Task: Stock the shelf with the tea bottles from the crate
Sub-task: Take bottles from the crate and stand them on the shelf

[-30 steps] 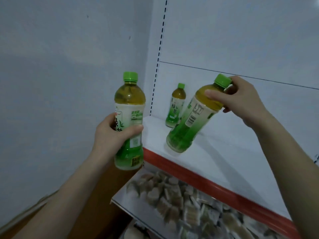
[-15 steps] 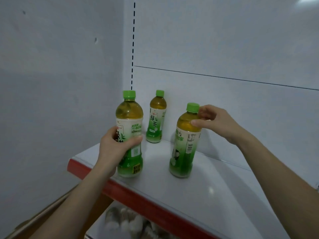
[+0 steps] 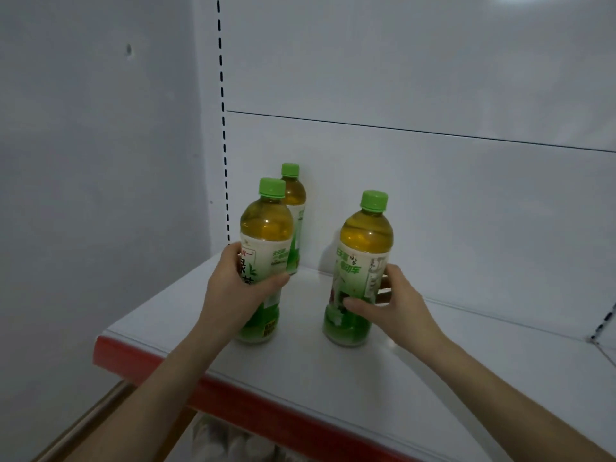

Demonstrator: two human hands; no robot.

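Three green-capped tea bottles stand on the white shelf (image 3: 333,378) with its red front edge. My left hand (image 3: 233,291) is wrapped around the label of the left bottle (image 3: 266,228), which stands upright near the shelf's front. My right hand (image 3: 396,308) grips the lower body of the right bottle (image 3: 365,241), also upright on the shelf. A third bottle (image 3: 293,191) stands alone at the back against the rear panel, partly hidden behind the left bottle. The crate is out of view.
A grey wall (image 3: 100,195) closes the left side, next to a slotted upright (image 3: 223,128). The shelf's white rear panel (image 3: 433,195) rises behind the bottles. Packaged goods (image 3: 233,441) lie on a lower shelf below the red edge.
My right hand has slid from the right bottle's cap down to its lower body. The left bottle has come onto the shelf in front of the back bottle.
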